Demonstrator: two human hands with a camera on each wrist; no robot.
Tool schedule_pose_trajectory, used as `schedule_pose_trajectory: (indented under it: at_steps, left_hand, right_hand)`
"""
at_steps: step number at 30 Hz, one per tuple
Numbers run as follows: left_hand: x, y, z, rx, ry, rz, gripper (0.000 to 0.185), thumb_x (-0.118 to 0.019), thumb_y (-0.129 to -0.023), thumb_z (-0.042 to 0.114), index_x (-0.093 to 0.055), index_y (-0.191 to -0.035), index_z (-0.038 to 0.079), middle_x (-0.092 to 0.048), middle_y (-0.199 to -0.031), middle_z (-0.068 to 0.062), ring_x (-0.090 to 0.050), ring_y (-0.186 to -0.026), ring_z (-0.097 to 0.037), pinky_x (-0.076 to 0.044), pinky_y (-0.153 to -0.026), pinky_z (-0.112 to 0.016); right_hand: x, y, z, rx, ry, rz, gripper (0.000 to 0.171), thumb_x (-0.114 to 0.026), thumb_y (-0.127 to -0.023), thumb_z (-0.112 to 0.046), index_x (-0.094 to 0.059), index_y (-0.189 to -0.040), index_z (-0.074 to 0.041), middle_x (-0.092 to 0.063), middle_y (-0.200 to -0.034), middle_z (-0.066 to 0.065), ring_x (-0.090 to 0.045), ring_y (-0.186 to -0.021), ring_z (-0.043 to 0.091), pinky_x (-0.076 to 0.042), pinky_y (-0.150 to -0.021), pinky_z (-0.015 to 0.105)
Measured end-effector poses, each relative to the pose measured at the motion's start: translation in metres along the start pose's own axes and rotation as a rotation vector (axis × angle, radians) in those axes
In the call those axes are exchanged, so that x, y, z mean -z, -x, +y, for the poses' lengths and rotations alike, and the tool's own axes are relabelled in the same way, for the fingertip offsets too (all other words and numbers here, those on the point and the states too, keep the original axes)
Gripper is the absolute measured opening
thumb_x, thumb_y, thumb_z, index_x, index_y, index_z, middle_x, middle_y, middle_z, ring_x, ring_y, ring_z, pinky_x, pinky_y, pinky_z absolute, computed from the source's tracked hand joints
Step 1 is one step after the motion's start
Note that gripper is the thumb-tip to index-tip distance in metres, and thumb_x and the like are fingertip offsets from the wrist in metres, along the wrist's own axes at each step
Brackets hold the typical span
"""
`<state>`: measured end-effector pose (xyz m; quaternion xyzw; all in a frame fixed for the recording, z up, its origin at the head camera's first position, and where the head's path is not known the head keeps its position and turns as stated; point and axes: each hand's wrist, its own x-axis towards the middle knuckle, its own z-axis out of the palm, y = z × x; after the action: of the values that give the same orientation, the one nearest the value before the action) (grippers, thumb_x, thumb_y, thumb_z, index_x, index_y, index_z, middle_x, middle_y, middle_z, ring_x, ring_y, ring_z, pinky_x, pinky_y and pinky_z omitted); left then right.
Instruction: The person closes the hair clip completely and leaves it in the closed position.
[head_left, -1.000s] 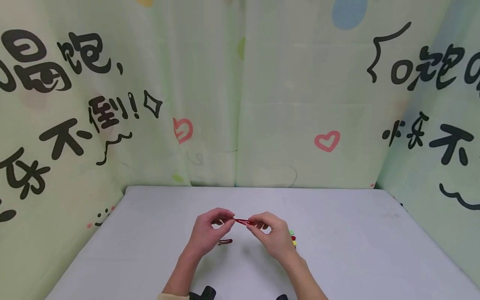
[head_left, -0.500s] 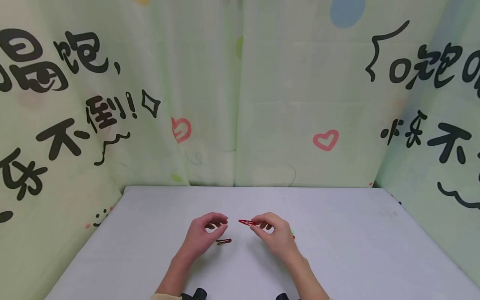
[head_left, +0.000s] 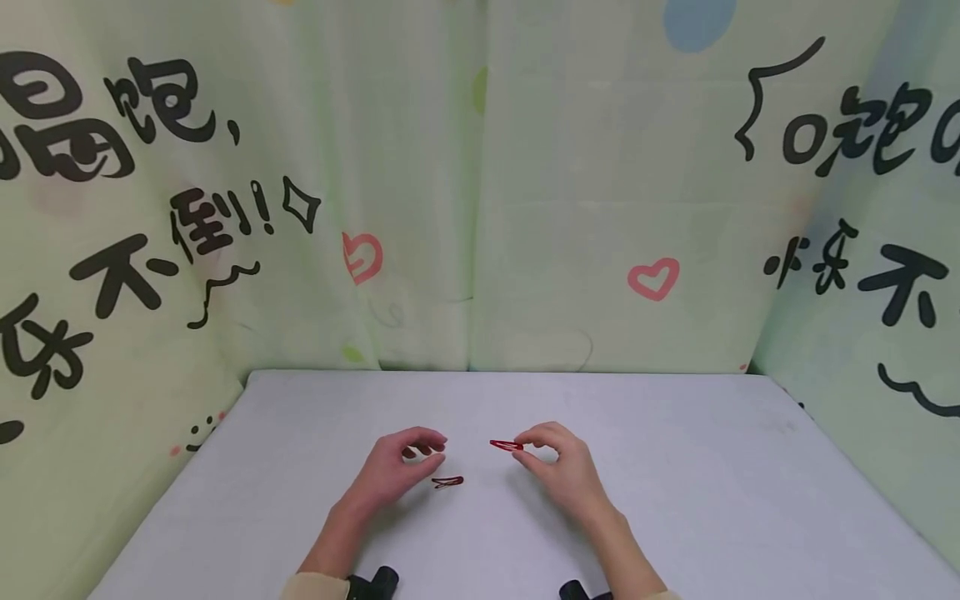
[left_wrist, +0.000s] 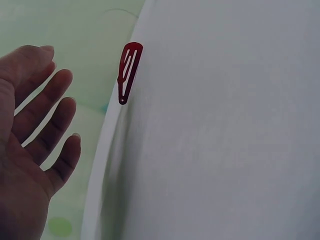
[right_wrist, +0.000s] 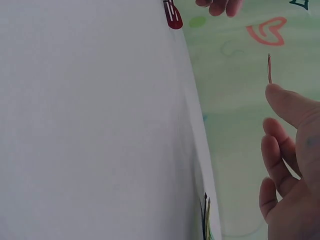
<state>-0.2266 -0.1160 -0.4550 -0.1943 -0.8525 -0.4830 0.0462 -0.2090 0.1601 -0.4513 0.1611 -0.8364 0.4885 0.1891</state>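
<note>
In the head view a red snap hair clip sticks out leftward from my right hand, which pinches its end between thumb and fingertips above the table. The right wrist view shows that hair clip nearly edge-on above the thumb. My left hand hovers with loosely bent fingers and holds nothing; the left wrist view shows its fingers spread apart. A second red snap hair clip lies on the table just right of and below the left hand. Its slotted frame shows in the left wrist view.
A white-covered table spreads under both hands. Several thin coloured pieces, seen edge-on, appear at the bottom of the right wrist view. Behind the table hangs a pale green curtain with printed writing and hearts.
My left hand has let go of the hair clip and drawn back to the left. The right hand, still pinching the clip, has shifted slightly right. Coloured pieces beside it are now hidden in the head view.
</note>
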Motion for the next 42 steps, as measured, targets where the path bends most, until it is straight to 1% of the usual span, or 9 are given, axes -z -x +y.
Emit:
schedule_pose_trajectory:
  at_steps: [9, 13, 19, 21, 24, 28, 31, 37, 42]
  left_hand:
    - [0.007, -0.004, -0.01, -0.033, -0.028, -0.114, 0.015, -0.074, -0.092, 0.015, -0.075, -0.106, 0.01, -0.07, -0.097, 0.009, -0.063, -0.092, -0.013, -0.051, -0.087, -0.038]
    - [0.01, -0.005, -0.012, -0.031, -0.063, -0.152, 0.016, -0.075, -0.091, 0.016, -0.074, -0.106, 0.01, -0.069, -0.098, 0.008, -0.063, -0.094, -0.017, -0.051, -0.088, -0.042]
    - [0.014, -0.005, -0.015, -0.038, -0.115, -0.202, 0.011, -0.076, -0.09, 0.015, -0.075, -0.101, 0.013, -0.067, -0.097, 0.009, -0.06, -0.095, -0.019, -0.049, -0.087, -0.041]
    - [0.015, -0.005, -0.016, -0.051, -0.131, -0.218, 0.009, -0.076, -0.089, 0.013, -0.075, -0.098, 0.013, -0.067, -0.096, 0.009, -0.059, -0.093, -0.018, -0.049, -0.086, -0.039]
    - [0.015, -0.005, -0.017, -0.059, -0.146, -0.239, 0.01, -0.076, -0.087, 0.009, -0.075, -0.096, 0.013, -0.066, -0.095, 0.01, -0.058, -0.092, -0.017, -0.048, -0.086, -0.036]
    - [0.014, -0.006, -0.017, -0.086, -0.162, -0.26, 0.015, -0.075, -0.085, 0.004, -0.075, -0.096, 0.014, -0.066, -0.095, 0.009, -0.057, -0.091, -0.014, -0.047, -0.085, -0.034]
    - [0.015, -0.007, -0.017, -0.097, -0.173, -0.278, 0.017, -0.076, -0.084, 0.002, -0.074, -0.096, 0.013, -0.066, -0.094, 0.008, -0.056, -0.089, -0.014, -0.047, -0.083, -0.033]
    - [0.013, -0.011, -0.014, -0.071, -0.216, -0.317, 0.015, -0.078, -0.085, 0.004, -0.074, -0.095, 0.014, -0.064, -0.094, 0.008, -0.055, -0.089, -0.014, -0.048, -0.082, -0.035]
    - [0.013, -0.013, -0.014, -0.097, -0.256, -0.327, 0.013, -0.079, -0.085, 0.006, -0.074, -0.092, 0.015, -0.063, -0.093, 0.009, -0.055, -0.088, -0.014, -0.048, -0.081, -0.034]
  right_hand:
    - [0.011, -0.002, 0.006, -0.104, 0.014, -0.034, 0.019, -0.082, -0.083, -0.003, -0.078, -0.093, -0.019, -0.067, -0.097, -0.008, -0.062, -0.097, 0.028, -0.049, -0.088, 0.041]
    - [0.013, -0.003, 0.012, -0.146, 0.047, -0.056, 0.02, -0.082, -0.083, -0.004, -0.078, -0.093, -0.021, -0.067, -0.099, -0.008, -0.062, -0.101, 0.023, -0.048, -0.092, 0.042]
    - [0.015, -0.004, 0.016, -0.202, 0.141, -0.074, 0.018, -0.083, -0.084, -0.01, -0.077, -0.09, -0.026, -0.066, -0.104, -0.009, -0.06, -0.107, 0.019, -0.05, -0.085, 0.038]
    - [0.016, -0.005, 0.018, -0.205, 0.184, -0.078, 0.017, -0.084, -0.083, -0.012, -0.077, -0.088, -0.027, -0.066, -0.104, -0.009, -0.06, -0.107, 0.02, -0.049, -0.087, 0.04]
    - [0.017, -0.006, 0.022, -0.193, 0.235, -0.088, 0.016, -0.085, -0.082, -0.013, -0.078, -0.087, -0.026, -0.067, -0.102, -0.008, -0.062, -0.107, 0.023, -0.041, -0.095, 0.05]
    - [0.019, -0.006, 0.025, -0.184, 0.274, -0.11, 0.014, -0.084, -0.082, -0.013, -0.078, -0.087, -0.025, -0.067, -0.101, -0.006, -0.063, -0.106, 0.028, -0.03, -0.098, 0.062]
    - [0.02, -0.006, 0.028, -0.199, 0.29, -0.131, 0.013, -0.084, -0.083, -0.014, -0.078, -0.086, -0.025, -0.067, -0.102, -0.004, -0.063, -0.107, 0.029, -0.028, -0.098, 0.064]
    - [0.021, -0.006, 0.03, -0.22, 0.309, -0.167, 0.012, -0.083, -0.083, -0.015, -0.077, -0.087, -0.025, -0.067, -0.103, -0.003, -0.062, -0.109, 0.03, -0.029, -0.097, 0.064]
    - [0.019, -0.006, 0.032, -0.217, 0.338, -0.18, 0.012, -0.083, -0.083, -0.016, -0.077, -0.087, -0.025, -0.067, -0.103, -0.002, -0.062, -0.108, 0.031, -0.031, -0.094, 0.064]
